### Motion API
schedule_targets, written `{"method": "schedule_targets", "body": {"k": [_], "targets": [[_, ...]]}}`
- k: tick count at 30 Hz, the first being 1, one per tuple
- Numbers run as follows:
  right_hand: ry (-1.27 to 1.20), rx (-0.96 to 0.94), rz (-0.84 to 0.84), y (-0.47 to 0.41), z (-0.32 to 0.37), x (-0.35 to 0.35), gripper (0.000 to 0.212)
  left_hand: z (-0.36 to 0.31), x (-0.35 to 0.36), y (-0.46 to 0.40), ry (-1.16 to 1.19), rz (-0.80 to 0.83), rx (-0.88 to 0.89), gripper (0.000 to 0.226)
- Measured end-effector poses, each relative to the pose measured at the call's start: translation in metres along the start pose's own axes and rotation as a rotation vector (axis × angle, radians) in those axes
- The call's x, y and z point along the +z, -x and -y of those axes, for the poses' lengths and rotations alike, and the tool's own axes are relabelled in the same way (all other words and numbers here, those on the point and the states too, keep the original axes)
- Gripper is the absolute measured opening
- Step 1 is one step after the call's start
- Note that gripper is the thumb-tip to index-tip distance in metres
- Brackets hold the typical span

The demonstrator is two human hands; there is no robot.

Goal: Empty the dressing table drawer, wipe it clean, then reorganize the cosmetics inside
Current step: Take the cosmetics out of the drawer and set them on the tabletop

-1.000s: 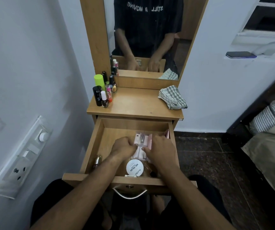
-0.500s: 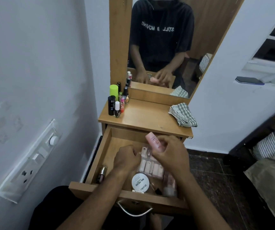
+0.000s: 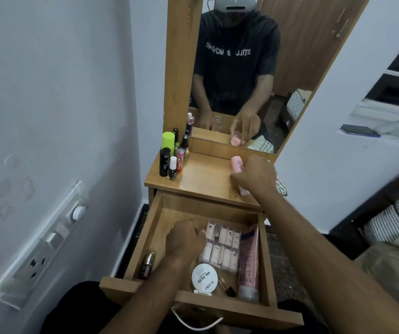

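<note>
The wooden drawer (image 3: 154, 224) stands pulled open below the dressing table top (image 3: 201, 182). My right hand (image 3: 256, 175) grips a pink bottle (image 3: 237, 164) and holds it over the right side of the top. My left hand (image 3: 185, 239) is curled inside the drawer, touching the left edge of a clear pack of pink nail items (image 3: 222, 247). A pink tube (image 3: 249, 259), a round white nail polish remover tub (image 3: 204, 277), a slim lipstick (image 3: 227, 286) and a gold-capped bottle (image 3: 146, 265) lie in the drawer.
Several cosmetic bottles (image 3: 172, 157) stand at the back left of the top, one with a lime green cap. A checked cloth (image 3: 281, 186) lies behind my right hand. A mirror (image 3: 242, 68) rises behind. A wall switchboard (image 3: 39, 247) is left, a bed (image 3: 386, 237) right.
My right hand lifted the pink bottle out of the drawer and carried it up over the table top. My left hand stayed in the drawer. The camera tilted upward.
</note>
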State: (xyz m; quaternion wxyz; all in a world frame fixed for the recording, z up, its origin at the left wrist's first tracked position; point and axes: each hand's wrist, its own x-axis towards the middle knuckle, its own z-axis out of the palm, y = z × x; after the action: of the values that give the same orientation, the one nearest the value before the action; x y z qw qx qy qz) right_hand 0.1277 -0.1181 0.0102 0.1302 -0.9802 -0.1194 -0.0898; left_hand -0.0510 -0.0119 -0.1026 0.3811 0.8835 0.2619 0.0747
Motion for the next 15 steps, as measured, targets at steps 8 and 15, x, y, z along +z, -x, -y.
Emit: {"method": "schedule_targets", "body": {"k": [8, 15], "targets": [[0.134, -0.049, -0.074, -0.023, 0.015, 0.012, 0.019, -0.002, -0.001, -0.003, -0.03, 0.034, 0.054, 0.017], [0.176, -0.095, -0.055, -0.023, 0.006, 0.015, 0.009, -0.001, 0.003, -0.004, -0.029, 0.052, 0.083, 0.021]]}}
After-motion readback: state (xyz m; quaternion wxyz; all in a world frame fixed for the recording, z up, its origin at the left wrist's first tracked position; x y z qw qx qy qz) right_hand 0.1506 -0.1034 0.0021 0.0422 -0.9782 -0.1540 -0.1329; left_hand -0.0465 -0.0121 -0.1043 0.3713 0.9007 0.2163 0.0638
